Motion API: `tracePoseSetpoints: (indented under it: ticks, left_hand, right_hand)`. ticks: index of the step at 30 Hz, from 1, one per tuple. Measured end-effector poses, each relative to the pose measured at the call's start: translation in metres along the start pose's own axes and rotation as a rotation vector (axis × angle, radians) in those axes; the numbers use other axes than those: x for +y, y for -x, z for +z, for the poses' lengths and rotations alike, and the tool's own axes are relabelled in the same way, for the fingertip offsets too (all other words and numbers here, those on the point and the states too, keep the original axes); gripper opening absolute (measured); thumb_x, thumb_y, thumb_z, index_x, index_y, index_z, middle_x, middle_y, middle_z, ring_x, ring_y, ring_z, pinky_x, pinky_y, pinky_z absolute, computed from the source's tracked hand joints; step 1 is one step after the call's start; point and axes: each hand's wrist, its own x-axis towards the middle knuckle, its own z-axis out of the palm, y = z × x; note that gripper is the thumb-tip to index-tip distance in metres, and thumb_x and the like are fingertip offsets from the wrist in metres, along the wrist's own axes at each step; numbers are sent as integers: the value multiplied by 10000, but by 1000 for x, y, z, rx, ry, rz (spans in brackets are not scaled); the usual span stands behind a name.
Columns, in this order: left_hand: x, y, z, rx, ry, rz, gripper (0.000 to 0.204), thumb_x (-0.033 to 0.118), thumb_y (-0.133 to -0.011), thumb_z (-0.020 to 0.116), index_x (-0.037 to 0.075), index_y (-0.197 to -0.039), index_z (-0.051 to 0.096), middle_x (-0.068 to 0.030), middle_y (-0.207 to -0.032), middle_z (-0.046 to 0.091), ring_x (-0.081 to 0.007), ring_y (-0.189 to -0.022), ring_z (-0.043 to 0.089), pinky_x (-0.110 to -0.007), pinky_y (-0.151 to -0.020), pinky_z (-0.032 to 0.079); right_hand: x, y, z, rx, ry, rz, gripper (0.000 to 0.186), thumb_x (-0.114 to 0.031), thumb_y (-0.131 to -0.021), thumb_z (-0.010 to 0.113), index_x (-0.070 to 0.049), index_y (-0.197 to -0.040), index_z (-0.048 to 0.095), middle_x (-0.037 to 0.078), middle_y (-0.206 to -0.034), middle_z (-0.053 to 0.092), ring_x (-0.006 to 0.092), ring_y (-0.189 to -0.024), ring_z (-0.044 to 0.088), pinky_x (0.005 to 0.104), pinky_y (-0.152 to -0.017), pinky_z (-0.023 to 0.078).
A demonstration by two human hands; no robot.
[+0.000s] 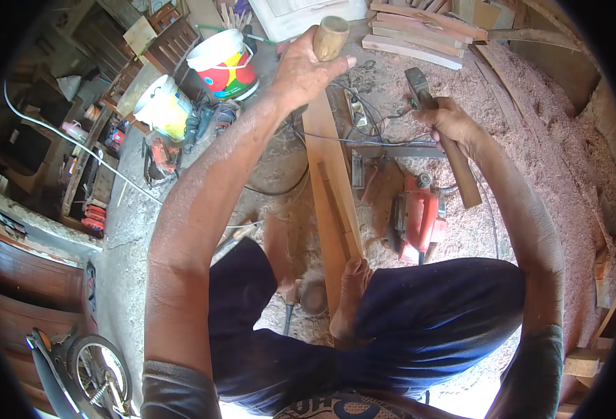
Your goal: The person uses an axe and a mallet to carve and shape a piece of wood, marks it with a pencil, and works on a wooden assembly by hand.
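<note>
1. We see a pale tan, round-ended wooden piece (pixel 331 40) and a hammer with a dark grey metal head and a brown wooden handle (pixel 461 173).
2. Below them we find an orange-tan wooden plank (pixel 327 143), with a darker brown narrow wooden strip (pixel 334 199) along its right edge.
3. We note a red-bodied power tool (pixel 418 215) on the grey floor (pixel 127 234).
4. Toward the floor's far left corner, we see a white plastic bucket patterned in red, yellow, blue and green (pixel 229 72).
5. Pinkish wood shavings (pixel 552 181) colour the floor's right edge.
</note>
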Motion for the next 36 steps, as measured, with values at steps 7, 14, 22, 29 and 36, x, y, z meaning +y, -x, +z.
tracePoseSetpoints:
  ticks: [7, 14, 22, 29, 36]
  left_hand:
    - [-11, 13, 31, -42, 144, -34, 606, 222, -815, 833, 48, -1327, 559, -90, -1211, 670, -208, -1129, 620, -359, -1010, 475]
    - [-1, 18, 43, 29, 248, -111, 532, 184, -833, 824, 60, -1272, 550, -54, -1111, 670, -162, -1025, 627, -345, -928, 508]
    - [-21, 51, 62, -46, -62, 64, 381, 152, -806, 761, 70, -1137, 591, -141, -956, 692, -301, -904, 686, -402, -827, 541]
    - [-4, 72, -35, -522, -644, 173, 332, 106, -754, 708, 75, -1060, 582, -165, -930, 677, -399, -887, 668, -481, -784, 529]
    - [-53, 186, -100, -629, -820, -421, 242, 129, -817, 694, 53, -1015, 580, -228, -892, 686, -410, -877, 685, -463, -782, 542]
  right_hand:
    - [-1, 18, -13, 57, -80, -3, 367, -237, -875, 752, -21, -1105, 563, -28, -680, 508, 70, -492, 488, 249, -397, 420]
    - [-7, 45, -26, 53, -130, 0, 327, -188, -919, 707, -22, -1143, 536, -35, -729, 496, 39, -497, 487, 211, -387, 423]
    - [43, 63, -28, 68, -119, -64, 322, -176, -905, 721, -32, -1136, 548, -30, -695, 501, 53, -483, 472, 235, -393, 383]
    - [85, 62, -24, 60, 111, -36, 311, -200, -896, 729, -30, -1099, 565, -16, -705, 535, 64, -478, 467, 243, -407, 408]
    - [54, 51, -73, 248, 229, -111, 530, -231, -891, 737, 15, -1319, 542, -16, -717, 562, 50, -491, 474, 220, -421, 411]
